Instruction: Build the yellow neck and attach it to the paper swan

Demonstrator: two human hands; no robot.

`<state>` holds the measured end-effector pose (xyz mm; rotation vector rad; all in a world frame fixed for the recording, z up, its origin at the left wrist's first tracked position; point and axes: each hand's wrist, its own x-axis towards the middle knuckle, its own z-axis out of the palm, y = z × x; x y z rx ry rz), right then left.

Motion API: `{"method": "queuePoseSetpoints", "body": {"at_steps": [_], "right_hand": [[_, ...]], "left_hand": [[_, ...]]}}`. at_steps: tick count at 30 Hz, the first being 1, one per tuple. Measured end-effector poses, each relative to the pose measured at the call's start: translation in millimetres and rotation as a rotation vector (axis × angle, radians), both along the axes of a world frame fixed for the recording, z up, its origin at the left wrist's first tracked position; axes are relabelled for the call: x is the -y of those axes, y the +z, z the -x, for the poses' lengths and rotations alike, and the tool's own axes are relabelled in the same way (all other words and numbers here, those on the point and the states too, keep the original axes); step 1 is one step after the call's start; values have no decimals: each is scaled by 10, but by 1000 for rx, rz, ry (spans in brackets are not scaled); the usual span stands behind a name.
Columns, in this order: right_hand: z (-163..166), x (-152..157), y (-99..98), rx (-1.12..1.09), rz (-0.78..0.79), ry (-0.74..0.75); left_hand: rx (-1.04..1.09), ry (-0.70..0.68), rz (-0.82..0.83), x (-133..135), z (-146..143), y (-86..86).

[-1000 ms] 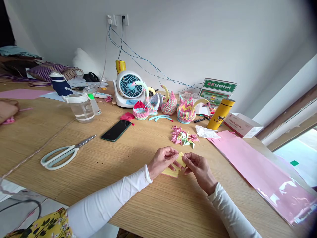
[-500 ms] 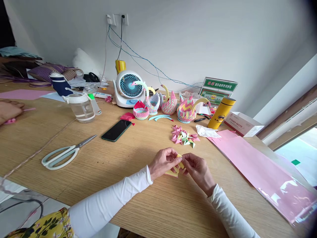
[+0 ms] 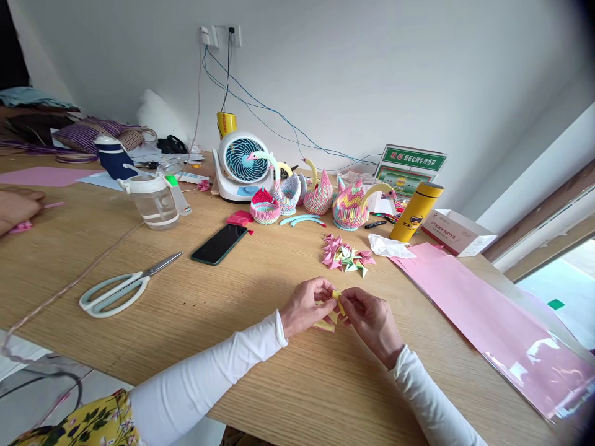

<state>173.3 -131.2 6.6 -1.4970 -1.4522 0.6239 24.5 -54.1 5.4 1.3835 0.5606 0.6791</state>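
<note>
My left hand [image 3: 304,305] and my right hand [image 3: 372,322] meet over the wooden table [image 3: 242,371], both pinching one small yellow folded paper piece [image 3: 338,301] between their fingertips. Under the hands lies a small stack of yellow paper slips [image 3: 324,324]. A little heap of folded pink, green and white paper pieces [image 3: 346,256] rests just beyond the hands. Several paper swans [image 3: 348,204] made of such pieces stand farther back.
Scissors [image 3: 118,288] and a dark phone [image 3: 218,243] lie to the left. A water jug [image 3: 151,199], a small fan [image 3: 242,164], a yellow flask [image 3: 415,212] and a sticky note box [image 3: 453,232] stand behind. Pink paper sheets [image 3: 488,322] cover the right. Another person's hand [image 3: 16,207] shows at far left.
The yellow piece has been folded smaller between my fingertips, and my hands have drawn closer together. The other person's hand at far left shifted slightly.
</note>
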Motion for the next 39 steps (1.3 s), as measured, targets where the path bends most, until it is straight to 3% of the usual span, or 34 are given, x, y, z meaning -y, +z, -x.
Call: {"method": "queuePoseSetpoints", "body": {"at_steps": [12,18,26,39], "right_hand": [[13,-22,-6,58,-43,-25],[34,-12,-23,208,-142,-32],[97,7,26,344,-259,-30],[25,-9,4,47,-82,-19]], "left_hand": [[10,-1,13,9,-15,6],[-20,23,21,-9,-22,-2],[-134,92,-196,53,7,9],[-78,52,-150,39,1,24]]}}
